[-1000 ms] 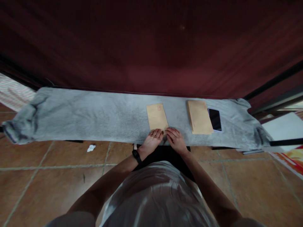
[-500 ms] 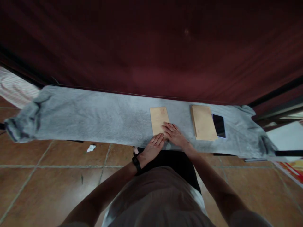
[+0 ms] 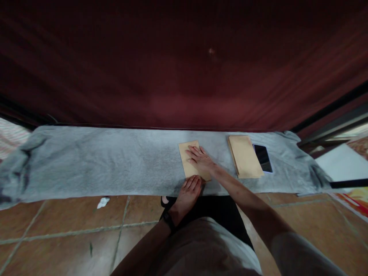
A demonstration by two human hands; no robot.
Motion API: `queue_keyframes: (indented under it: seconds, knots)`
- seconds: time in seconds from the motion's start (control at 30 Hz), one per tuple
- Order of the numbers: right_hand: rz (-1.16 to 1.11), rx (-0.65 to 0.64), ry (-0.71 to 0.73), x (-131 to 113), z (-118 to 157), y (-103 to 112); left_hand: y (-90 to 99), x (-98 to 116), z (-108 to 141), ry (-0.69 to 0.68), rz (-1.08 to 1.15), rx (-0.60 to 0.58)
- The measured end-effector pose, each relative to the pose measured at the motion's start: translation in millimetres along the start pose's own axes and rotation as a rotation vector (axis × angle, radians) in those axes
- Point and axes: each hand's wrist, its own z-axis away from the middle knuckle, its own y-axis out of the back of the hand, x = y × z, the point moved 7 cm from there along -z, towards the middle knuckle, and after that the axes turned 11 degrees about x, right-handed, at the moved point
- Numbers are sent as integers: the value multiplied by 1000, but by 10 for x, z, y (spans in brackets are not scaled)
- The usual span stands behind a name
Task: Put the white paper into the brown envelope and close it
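A tan paper envelope (image 3: pixel 186 160) lies flat on the grey cloth, its long side running away from me. My right hand (image 3: pixel 201 158) rests on its upper part, fingers spread and stretched out, hiding part of the paper. At the near edge of the envelope is my left hand (image 3: pixel 189 190), lying flat with its fingers extended over the lower end; a dark watch band circles that wrist. A stack of tan envelopes (image 3: pixel 246 157) sits to the right, beyond my right forearm.
The grey cloth (image 3: pixel 115 161) covers a long, narrow surface before a dark red upright panel (image 3: pixel 172 76). A smartphone (image 3: pixel 263 158) lies beside the stack. White crumpled paper (image 3: pixel 103 202) is on the tiled floor (image 3: pixel 71 218). A white sheet (image 3: pixel 343 163) is at the right.
My right hand has slid away from me up the envelope, its fingers spreading. My left hand stays at the near edge. The view has tilted slightly, lowering the cloth in the picture.
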Motion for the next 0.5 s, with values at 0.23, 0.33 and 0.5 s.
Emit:
queue_keyframes:
  seconds: [0.23,0.33,0.5]
  knots:
    - [57,39,-77,99,-287,-74,9,-23,-2,-3,14,2]
    - [41,80,-98,66,-229,-50,23,-15,-24,-5,0,-19]
    - [-4,33,-63,-56,240,74,106,11,-87,16,20,5]
